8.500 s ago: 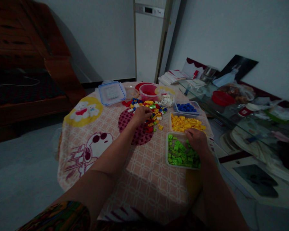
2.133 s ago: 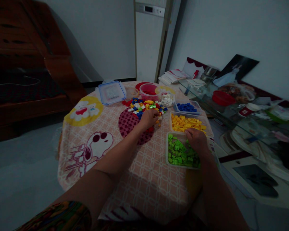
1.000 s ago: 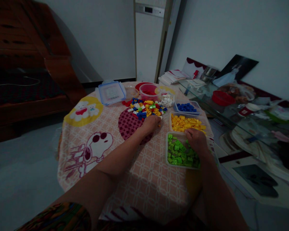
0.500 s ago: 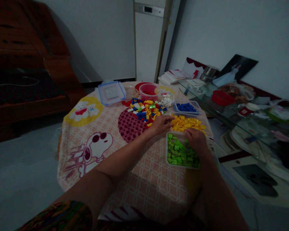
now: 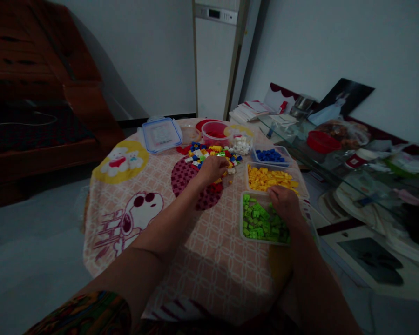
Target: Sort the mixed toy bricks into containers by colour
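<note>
My left hand [image 5: 212, 168] is over the pile of mixed toy building bricks [image 5: 199, 152], its fingers bent and apart, with no brick visible in them. Red, blue, yellow, white and green bricks make up this pile. At the near edge of the yellow bricks [image 5: 261, 177], my right hand [image 5: 283, 201] is closed, partly above the green bricks [image 5: 256, 223]. Its fingertips meet near the rims of the two boxes; what they grip is hidden. The yellow bricks lie in a clear plastic box [image 5: 303, 187], and the green ones in a nearer plastic box [image 5: 241, 222].
Farther back are a box of blue bricks [image 5: 269, 156], white bricks [image 5: 241, 145] and a round tub [image 5: 216, 139] with red contents. A blue-edged lid [image 5: 161, 135] lies at the back left. A cluttered glass table [image 5: 335, 163] stands to the right.
My left hand has moved left from the yellow bricks' box to the mixed pile. The right hand has stayed where it was.
</note>
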The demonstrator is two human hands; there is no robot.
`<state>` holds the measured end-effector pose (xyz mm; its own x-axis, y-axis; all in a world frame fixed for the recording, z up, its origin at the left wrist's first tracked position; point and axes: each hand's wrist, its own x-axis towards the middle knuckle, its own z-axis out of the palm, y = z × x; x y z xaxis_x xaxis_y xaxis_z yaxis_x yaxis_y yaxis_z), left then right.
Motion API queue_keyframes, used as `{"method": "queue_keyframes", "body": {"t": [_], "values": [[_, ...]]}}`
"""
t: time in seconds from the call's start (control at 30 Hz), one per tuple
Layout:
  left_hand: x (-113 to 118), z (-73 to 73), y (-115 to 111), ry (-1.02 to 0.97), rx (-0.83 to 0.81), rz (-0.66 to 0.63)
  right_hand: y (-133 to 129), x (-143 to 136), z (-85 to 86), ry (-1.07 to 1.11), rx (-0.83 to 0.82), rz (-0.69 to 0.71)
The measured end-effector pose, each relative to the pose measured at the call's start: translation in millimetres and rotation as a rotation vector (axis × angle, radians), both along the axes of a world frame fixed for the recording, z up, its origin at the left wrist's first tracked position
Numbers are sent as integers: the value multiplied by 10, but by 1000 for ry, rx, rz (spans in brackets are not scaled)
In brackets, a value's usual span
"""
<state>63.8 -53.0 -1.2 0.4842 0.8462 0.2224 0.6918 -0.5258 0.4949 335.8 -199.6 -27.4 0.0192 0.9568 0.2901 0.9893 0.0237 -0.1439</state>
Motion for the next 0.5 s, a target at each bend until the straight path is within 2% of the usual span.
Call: {"method": "queue_keyframes", "body": {"t": [0.23,0.5], "values": [[-27,-57,-33,303,-35,96,6,7,-12,22,1,-1],[23,-68,-74,332,-87,45,12,25,-19,19,19,17]]}}
